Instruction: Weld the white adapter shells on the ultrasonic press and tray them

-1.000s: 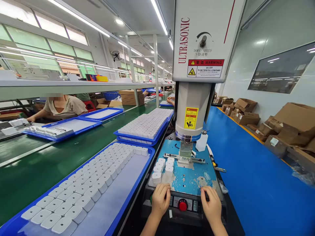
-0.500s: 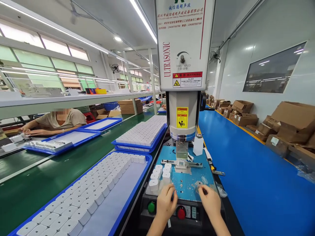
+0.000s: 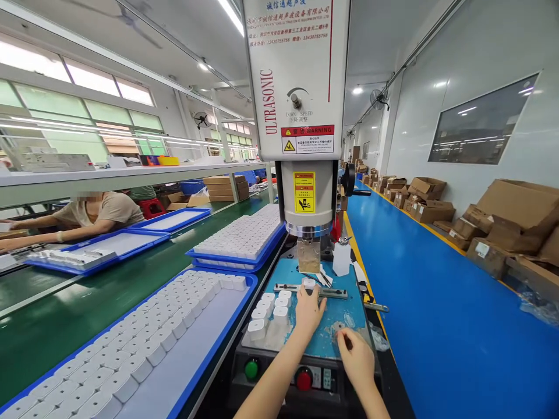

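My left hand [image 3: 309,311] reaches under the ultrasonic welder's metal horn [image 3: 309,256], its fingers closed around a white plastic housing [image 3: 309,283] at the fixture bar [image 3: 336,293]. The fingers partly cover that piece. Lower right, my right hand [image 3: 357,354] is held in a pinch above the blue base plate [image 3: 314,337], beside a small greyish bit [image 3: 338,327]; what the fingertips hold, if anything, is too small to make out. Several white housings [image 3: 257,329] stand in two rows on the plate, left of my left hand.
A blue tray [image 3: 251,285] of white housings lies to the left, with stacked full trays [image 3: 266,250] behind it. Green [image 3: 251,369] and red [image 3: 304,378] buttons sit on the machine's front. A white bottle [image 3: 341,258] stands at the back right. A co-worker [image 3: 105,212] sits far left.
My left hand has moved forward from the plate's front edge to the fixture under the horn. My right hand stays pinched near the plate's front right. The view has shifted slightly.
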Available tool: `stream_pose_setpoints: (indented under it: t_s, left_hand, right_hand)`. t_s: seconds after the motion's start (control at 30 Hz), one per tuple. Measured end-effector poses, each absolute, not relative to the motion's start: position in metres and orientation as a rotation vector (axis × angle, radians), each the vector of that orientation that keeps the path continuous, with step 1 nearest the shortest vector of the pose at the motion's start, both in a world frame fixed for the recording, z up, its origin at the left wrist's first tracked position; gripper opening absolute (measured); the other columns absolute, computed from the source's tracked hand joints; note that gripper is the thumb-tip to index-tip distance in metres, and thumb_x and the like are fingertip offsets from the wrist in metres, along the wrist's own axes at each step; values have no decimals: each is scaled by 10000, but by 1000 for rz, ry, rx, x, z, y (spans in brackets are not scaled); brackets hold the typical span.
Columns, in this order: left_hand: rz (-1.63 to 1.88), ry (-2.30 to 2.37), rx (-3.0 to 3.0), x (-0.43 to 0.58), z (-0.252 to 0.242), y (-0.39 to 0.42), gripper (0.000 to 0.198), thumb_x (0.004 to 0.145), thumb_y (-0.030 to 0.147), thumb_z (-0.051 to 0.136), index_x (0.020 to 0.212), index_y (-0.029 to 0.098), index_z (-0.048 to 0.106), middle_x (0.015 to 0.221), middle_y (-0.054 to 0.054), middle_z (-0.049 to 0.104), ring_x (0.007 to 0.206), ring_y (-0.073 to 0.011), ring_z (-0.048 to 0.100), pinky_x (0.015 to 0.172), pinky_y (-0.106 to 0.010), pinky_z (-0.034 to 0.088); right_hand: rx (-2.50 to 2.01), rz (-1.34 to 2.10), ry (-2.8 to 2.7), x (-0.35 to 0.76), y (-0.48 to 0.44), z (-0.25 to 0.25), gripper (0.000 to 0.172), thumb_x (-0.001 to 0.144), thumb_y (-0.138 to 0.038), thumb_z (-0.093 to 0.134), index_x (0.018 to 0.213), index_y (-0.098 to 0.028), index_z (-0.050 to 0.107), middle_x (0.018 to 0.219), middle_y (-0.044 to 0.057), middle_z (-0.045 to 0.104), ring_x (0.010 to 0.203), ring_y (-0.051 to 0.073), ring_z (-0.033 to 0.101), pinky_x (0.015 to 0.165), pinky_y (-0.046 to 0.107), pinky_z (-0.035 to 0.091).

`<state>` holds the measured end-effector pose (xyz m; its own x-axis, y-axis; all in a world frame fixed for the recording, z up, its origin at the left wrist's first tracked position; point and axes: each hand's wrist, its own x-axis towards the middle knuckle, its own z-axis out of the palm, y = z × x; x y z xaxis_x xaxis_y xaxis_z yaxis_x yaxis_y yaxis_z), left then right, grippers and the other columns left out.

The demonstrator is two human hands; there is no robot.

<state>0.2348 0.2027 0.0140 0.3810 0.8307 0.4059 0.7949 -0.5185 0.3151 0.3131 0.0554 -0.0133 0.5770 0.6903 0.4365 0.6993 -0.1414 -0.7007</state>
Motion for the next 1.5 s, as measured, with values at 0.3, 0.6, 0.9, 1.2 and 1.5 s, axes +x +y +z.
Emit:
stream_pose_setpoints:
  t_s: [0.3,0.6,0.9,1.2,1.5]
  left_hand:
    - [978,1432,2622,198,40,167,473,888,363,500,1352,285,446,1379,-163,356,1159,-337,504,876,-440,474]
    - [982,1510,2561,121,3,107,417,877,345,520,1286,270,548,1427,-156,337,1237,-389,429,926,-520,465]
    - [827,1474,2628,100,43,114,559,877,200,476,1423,252,366,1557,-158,120,1319,-351,376,963,-456,451]
    - [-228,1306,2608,96,127,237,1209,323,343,900,1405,251,369,1532,-207,216,1277,-479,388,935,-556,430]
    - [-234,833,2821,58,97,265,1254,438,504,843,1482,257,193,1564,-193,81,1396,-423,194,1088,-573,207]
  right_hand:
    - [-1860,42,-1194,318,50,-11,401,881,-473,368,730,-256,670,754,18,704,703,192,651,551,242,419]
    - [-1926,89,-1198,320,45,-7,383,880,-457,375,810,-255,693,891,46,721,801,232,665,585,271,451]
    - [-1713,87,-1486,302,61,-4,328,854,-381,478,1135,-260,594,1098,64,647,1011,240,611,849,359,496]
    - [-1689,511,-1957,260,163,27,1238,563,-471,799,1507,-268,23,1568,157,22,1439,341,48,1111,494,205]
    - [-1613,599,-2014,252,188,12,1239,540,-421,790,1507,-278,29,1555,142,34,1438,328,57,1122,479,180]
